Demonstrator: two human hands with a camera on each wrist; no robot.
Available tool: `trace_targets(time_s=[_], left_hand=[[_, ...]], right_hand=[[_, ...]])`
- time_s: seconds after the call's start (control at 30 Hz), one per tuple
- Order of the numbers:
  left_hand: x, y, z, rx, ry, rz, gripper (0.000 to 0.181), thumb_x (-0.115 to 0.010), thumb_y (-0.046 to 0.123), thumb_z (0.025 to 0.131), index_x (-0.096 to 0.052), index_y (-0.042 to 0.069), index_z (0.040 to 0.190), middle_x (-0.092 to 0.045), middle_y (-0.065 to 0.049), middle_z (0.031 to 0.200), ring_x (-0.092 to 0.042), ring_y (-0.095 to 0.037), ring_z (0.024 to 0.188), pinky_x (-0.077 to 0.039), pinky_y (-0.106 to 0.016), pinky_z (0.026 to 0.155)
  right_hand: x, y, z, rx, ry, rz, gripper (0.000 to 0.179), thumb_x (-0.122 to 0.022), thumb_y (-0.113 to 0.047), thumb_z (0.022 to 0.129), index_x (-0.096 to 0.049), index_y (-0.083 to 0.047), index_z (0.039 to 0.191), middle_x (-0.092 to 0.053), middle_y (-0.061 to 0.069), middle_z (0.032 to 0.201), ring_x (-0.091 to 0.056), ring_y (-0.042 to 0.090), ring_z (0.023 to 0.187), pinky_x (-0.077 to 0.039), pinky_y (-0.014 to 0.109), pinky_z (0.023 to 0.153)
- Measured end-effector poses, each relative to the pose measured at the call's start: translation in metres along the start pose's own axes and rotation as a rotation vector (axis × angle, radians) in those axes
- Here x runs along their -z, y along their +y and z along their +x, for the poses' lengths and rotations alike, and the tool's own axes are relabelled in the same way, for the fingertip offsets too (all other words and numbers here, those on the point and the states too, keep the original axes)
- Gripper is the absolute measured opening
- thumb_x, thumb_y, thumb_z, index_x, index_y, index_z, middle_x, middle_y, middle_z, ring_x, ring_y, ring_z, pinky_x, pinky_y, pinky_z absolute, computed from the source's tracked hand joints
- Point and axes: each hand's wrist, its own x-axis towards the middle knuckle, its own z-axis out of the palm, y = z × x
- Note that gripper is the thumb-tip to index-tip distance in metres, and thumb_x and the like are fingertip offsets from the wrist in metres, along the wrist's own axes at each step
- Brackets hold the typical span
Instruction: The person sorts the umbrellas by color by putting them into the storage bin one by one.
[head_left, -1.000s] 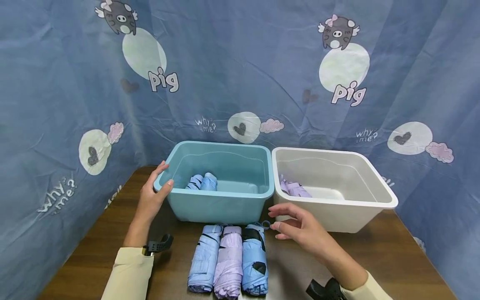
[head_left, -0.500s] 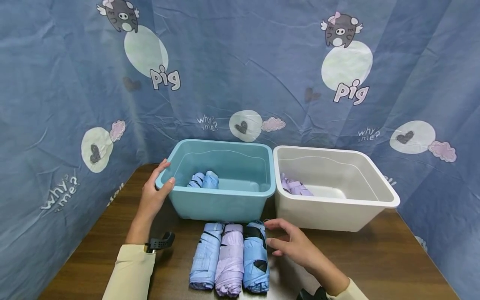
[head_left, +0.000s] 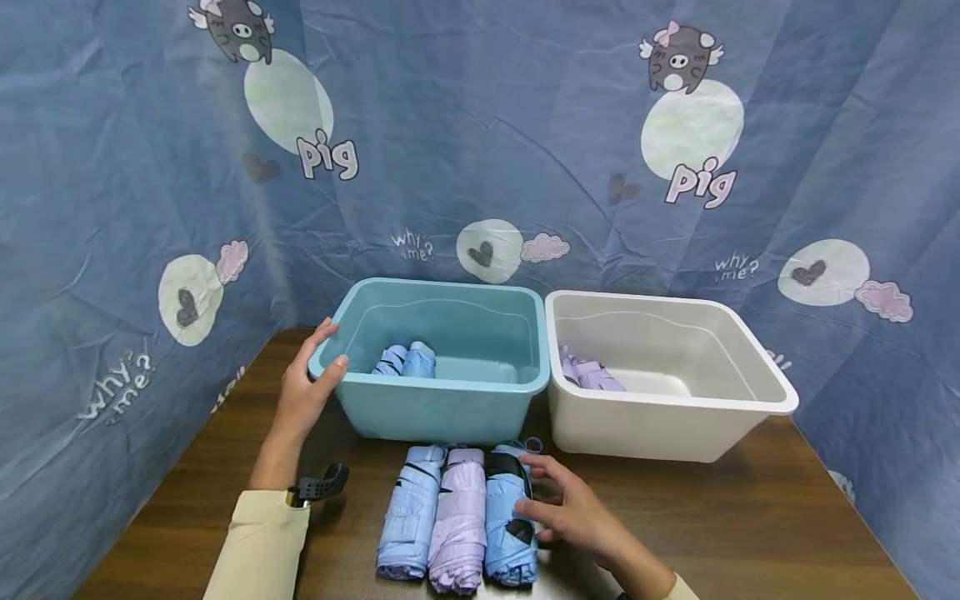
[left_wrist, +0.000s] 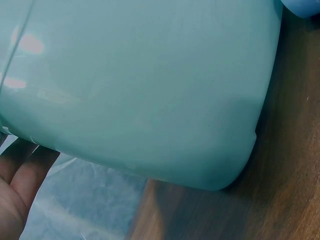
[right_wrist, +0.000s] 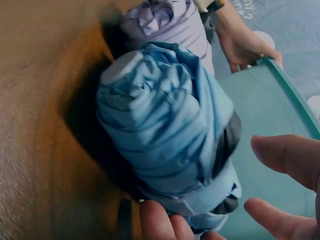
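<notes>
Three folded umbrellas lie side by side on the wooden table: a left blue umbrella (head_left: pixel 408 517), a purple umbrella (head_left: pixel 459 525) and a right blue umbrella (head_left: pixel 501 500) with black patches. My right hand (head_left: pixel 573 508) is at the right side of the last one, fingers spread. In the right wrist view its fingertips reach that umbrella's (right_wrist: pixel 160 130) edge, and the thumb and fingers have not closed round it. My left hand (head_left: pixel 303 392) grips the left front corner of the teal bin (head_left: pixel 442 412), thumb on the front rim, fingers along the left rim.
Two blue umbrellas (head_left: pixel 418 361) lie inside the teal bin. Beside it stands a white bin (head_left: pixel 645 429) holding purple umbrellas (head_left: pixel 596 377) at its left end. A printed blue curtain (head_left: pixel 420 125) hangs behind both bins and at the sides.
My right hand has moved down and left, from in front of the white bin to the side of the right blue umbrella. My left hand stays on the teal bin's corner.
</notes>
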Motion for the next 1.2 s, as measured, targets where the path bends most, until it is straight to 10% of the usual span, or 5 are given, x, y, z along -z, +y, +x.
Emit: trace_targets(time_s=[0.4, 0.77, 1.2], left_hand=[[-0.001, 0.001, -0.001, 0.005, -0.002, 0.000, 0.056, -0.058, 0.019, 0.093, -0.042, 0.005, 0.144, -0.030, -0.007, 0.156, -0.028, -0.029, 0.141, -0.027, -0.048, 0.106], [-0.001, 0.001, 0.000, 0.000, -0.006, -0.003, 0.055, -0.059, 0.021, 0.094, -0.042, 0.006, 0.144, -0.029, -0.006, 0.157, -0.026, -0.029, 0.142, -0.028, -0.048, 0.105], [-0.001, -0.023, 0.005, 0.006, 0.003, -0.009, 0.057, -0.060, 0.023, 0.093, -0.042, 0.013, 0.146, -0.029, 0.000, 0.157, -0.028, -0.025, 0.141, -0.027, -0.051, 0.105]], right_hand=[[-0.013, 0.001, 0.006, 0.008, -0.045, -0.015, 0.074, -0.073, -0.019, 0.087, -0.033, -0.016, 0.149, -0.048, 0.023, 0.122, -0.060, 0.031, 0.096, -0.055, 0.042, 0.060], [-0.022, -0.003, 0.010, 0.069, 0.034, -0.437, 0.070, -0.078, -0.039, 0.078, -0.050, -0.024, 0.141, -0.050, 0.017, 0.116, -0.047, 0.026, 0.101, -0.042, 0.046, 0.079], [-0.020, 0.002, 0.009, 0.019, 0.049, -0.334, 0.068, -0.081, -0.028, 0.076, -0.053, -0.024, 0.138, -0.049, 0.016, 0.115, -0.047, 0.028, 0.103, -0.045, 0.049, 0.083]])
